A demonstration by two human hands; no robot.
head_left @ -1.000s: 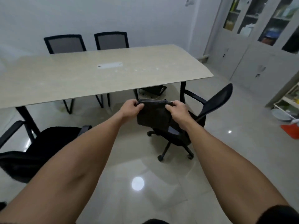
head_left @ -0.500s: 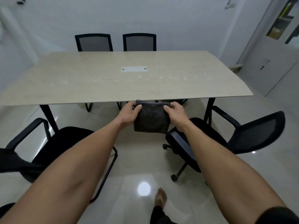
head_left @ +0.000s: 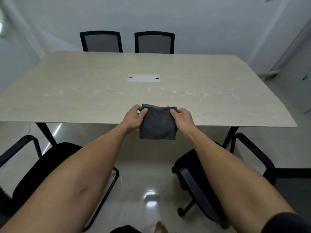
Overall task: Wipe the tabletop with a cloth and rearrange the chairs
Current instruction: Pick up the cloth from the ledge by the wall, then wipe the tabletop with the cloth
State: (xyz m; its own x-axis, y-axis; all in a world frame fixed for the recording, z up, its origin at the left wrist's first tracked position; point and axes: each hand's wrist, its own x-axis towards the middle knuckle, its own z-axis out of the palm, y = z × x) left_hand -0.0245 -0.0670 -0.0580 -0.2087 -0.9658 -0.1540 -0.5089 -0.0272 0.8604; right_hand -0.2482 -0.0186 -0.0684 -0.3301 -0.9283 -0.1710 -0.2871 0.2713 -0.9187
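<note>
A: Where is the cloth [head_left: 157, 125] right now?

B: Centre of the frame, held up between both hands at the near edge of the table [head_left: 84, 101]. The left hand [head_left: 133, 117] pinches its upper left corner, thumb on the front and the other fingers curled behind; the right hand [head_left: 182, 117] does the same at the upper right corner. It hangs as a folded dark grey pad, its top over the table edge and its lower part below it. It doesn't look pressed flat on the surface yet.

A: So wiping hasn't started?

B: I'd judge not. There are pale smears [head_left: 190, 94] across the middle of the table, just below the white cable cover [head_left: 143, 78], and fainter ones to the left.

A: How should the wipe go?

B: Lay the pad flat, put a palm on it, and work in long overlapping passes from the far side back toward the near edge, so grime is drawn off, not spread about. Lean in for the far half; it is well away from the hands.

A: And the chairs?

B: Two stand pushed in at the top of the frame [head_left: 101, 42] [head_left: 154, 42]. The two at lower left [head_left: 42, 165] and lower right [head_left: 218, 179] sit pulled out and angled, and probably need tucking in afterwards.
</note>
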